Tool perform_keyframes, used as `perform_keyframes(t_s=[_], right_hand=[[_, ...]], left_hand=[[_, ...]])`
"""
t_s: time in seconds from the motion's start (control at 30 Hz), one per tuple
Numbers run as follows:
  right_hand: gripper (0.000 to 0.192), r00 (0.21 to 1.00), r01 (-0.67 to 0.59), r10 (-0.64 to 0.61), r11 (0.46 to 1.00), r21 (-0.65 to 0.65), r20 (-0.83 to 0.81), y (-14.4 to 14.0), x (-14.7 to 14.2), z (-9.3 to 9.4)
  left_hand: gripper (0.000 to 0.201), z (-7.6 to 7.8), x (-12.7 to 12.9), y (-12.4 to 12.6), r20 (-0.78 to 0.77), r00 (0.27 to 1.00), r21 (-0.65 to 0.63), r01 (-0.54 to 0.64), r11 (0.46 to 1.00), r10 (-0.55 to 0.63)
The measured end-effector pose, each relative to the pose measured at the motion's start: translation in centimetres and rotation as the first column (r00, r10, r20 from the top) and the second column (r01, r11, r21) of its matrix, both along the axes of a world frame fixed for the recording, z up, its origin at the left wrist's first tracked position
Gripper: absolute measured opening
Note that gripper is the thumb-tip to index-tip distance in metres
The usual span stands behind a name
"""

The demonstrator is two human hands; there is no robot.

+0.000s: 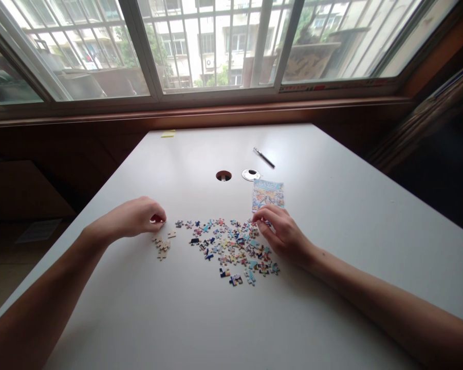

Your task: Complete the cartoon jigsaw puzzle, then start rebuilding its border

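Many small jigsaw puzzle pieces [231, 246] lie loose in a spread on the white table [169, 318], most with coloured printed sides up. My left hand [142, 218] is closed in a pinch at the left of the spread, with a small puzzle piece barely showing at its fingertips. Just below that hand sits a small cluster of plain tan pieces [162, 247]. At the right edge of the spread, my right hand [279, 231] has its thumb and forefinger curled together over pieces; what lies between the fingertips is hidden.
Behind my right hand lies a colourful printed picture sheet [269, 192]. Farther back are a pen [264, 158], a round metal cover [250, 175] and a cable hole [223, 176] in the tabletop. Yellow tape [168, 133] marks the far edge, below a barred window [216, 46].
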State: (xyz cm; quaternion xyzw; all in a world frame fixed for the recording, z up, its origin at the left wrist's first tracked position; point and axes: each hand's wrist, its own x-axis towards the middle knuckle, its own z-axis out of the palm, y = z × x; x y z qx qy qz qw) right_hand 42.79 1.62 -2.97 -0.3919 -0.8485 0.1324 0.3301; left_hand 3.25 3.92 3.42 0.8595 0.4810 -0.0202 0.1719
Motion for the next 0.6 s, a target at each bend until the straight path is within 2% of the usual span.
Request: perform_keyframes(t_s=[0.1,0.27,0.37,0.5,0.6], right_hand=[[0.015,1.0,-0.004,0.004,1.0,0.0,-0.005,0.0,-0.1,0.0],[0.015,1.0,-0.004,0.004,1.0,-0.007,-0.006,0.0,-0.2,0.1],[0.015,1.0,-0.003,0.003,1.0,-0.015,0.0,0.0,0.0,0.1],[0.015,1.0,-0.003,0.003,1.0,-0.016,0.001,-0.1,0.0,0.0],[0.015,1.0,-0.006,0.006,1.0,-0.013,0.001,-0.1,0.0,0.0]], left_hand=[[0.021,-0.2,0.0,0.2,0.026,1.0,0.03,-0.009,0.999,0.008],[0.026,-0.5,0.1,0.6,0.086,0.993,0.049,-0.089,0.995,0.085],[0.023,-1.0,-0.1,0.8,0.075,0.989,0.016,-0.126,0.992,0.124],[0.019,-1.7,-0.3,1.1,0.1,0.972,0.08,-0.222,0.972,0.214],[0.019,-1.9,-0.5,1.2,0.151,0.958,0.068,-0.258,0.964,0.245]])
